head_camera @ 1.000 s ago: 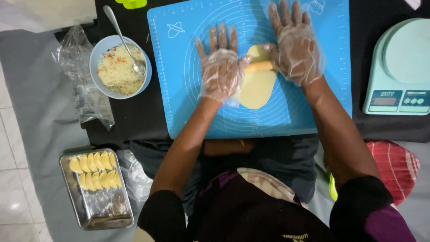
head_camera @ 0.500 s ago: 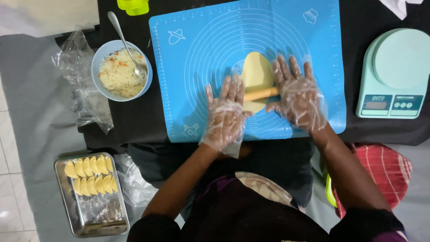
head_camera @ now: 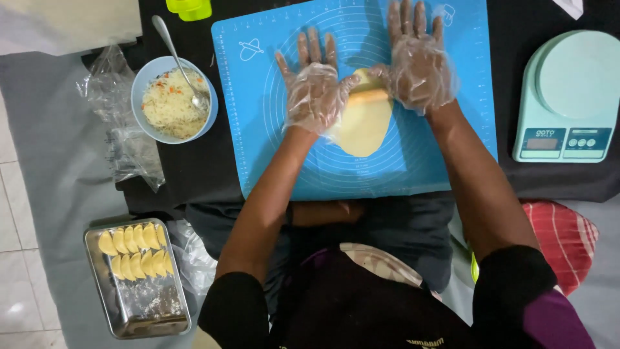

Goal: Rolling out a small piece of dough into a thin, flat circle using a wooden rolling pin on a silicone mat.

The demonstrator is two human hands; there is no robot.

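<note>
A pale yellow oval of flattened dough point(head_camera: 363, 123) lies on a blue silicone baking mat point(head_camera: 271, 155). A wooden rolling pin point(head_camera: 367, 97) rests across the dough's far end. My left hand point(head_camera: 314, 87) and my right hand point(head_camera: 418, 63), both in clear plastic gloves, press flat on the pin's two ends with fingers spread and pointing away from me. Most of the pin is hidden under my palms.
A light blue bowl point(head_camera: 144, 76) of shredded filling with a spoon point(head_camera: 177, 57) stands left of the mat. A mint kitchen scale point(head_camera: 569, 97) sits at the right. A metal tray point(head_camera: 139, 311) with several folded pastries lies lower left, beside crumpled clear plastic point(head_camera: 123, 129).
Both hands rolled the pin toward me over the dough and then back away to its far end. The dough sheet looks longer.
</note>
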